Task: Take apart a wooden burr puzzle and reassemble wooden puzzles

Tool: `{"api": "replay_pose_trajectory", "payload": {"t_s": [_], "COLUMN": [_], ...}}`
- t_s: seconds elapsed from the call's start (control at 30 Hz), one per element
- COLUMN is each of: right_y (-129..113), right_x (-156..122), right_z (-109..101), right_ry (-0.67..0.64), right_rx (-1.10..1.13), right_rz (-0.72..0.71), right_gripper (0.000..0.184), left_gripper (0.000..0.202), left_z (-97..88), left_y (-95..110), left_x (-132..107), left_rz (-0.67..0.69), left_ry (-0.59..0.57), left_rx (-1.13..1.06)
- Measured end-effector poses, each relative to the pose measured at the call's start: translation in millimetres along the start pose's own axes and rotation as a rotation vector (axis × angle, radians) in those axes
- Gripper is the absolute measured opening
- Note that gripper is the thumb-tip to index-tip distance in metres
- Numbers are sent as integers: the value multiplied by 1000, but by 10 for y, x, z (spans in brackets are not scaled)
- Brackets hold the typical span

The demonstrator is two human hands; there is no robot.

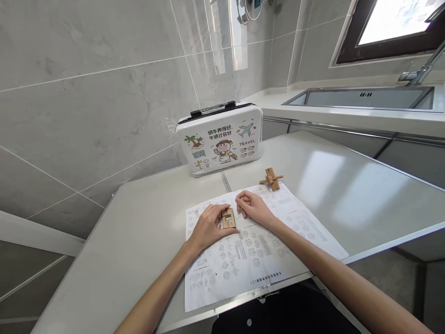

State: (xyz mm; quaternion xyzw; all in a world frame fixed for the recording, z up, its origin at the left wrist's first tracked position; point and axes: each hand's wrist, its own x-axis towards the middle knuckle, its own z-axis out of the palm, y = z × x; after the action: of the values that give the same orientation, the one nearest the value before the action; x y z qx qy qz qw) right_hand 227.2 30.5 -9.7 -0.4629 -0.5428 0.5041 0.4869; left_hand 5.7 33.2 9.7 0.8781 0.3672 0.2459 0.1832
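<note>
My left hand (209,226) holds a small light-wood puzzle piece (228,218) by its edges, fingers at the far side and thumb at the near side. The piece is flat and squarish, with a gap in its middle. Just right of it, my right hand (255,207) rests with its fingers curled in; whatever they may hold is hidden. Both hands are over a white printed instruction sheet (239,283) covered in small diagrams. Beyond my right hand, an assembled wooden interlocking puzzle (271,179) with crossing bars sits at the sheet's far edge.
A white cartoon-printed case (222,139) with a black handle stands at the back of the grey table (146,232), near the tiled wall. At the right are a counter with a sink (365,98), a faucet (419,74) and a window. The table's front edge is close to my body.
</note>
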Motion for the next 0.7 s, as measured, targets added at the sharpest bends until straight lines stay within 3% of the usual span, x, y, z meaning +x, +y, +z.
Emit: {"api": "replay_pose_trajectory", "payload": {"t_s": [0.2,0.37,0.43,0.6,0.7], "right_y": [39,42,29,-1,-1], "right_x": [-3,-11,-19,-47,-44], "right_z": [6,-5,-27,-81,-95], "right_ry": [-26,-34,-82,-257,-304], "right_rx": [-45,-247,-365,-548,-590], "right_rz": [-31,-133,-217,-262,-267], "right_gripper": [25,20,21,63,68], "left_gripper": [72,87,79,71,74], "left_z": [80,-107,-199,-337,-343], "left_y": [65,-79,-140,-204,-198], "left_x": [3,-74,-114,-197,-201], "left_rz": [-96,-93,-56,-116,-199], "left_ry": [34,-43,-85,-62,-51], "left_rx": [18,-13,-4,-25,-158]}}
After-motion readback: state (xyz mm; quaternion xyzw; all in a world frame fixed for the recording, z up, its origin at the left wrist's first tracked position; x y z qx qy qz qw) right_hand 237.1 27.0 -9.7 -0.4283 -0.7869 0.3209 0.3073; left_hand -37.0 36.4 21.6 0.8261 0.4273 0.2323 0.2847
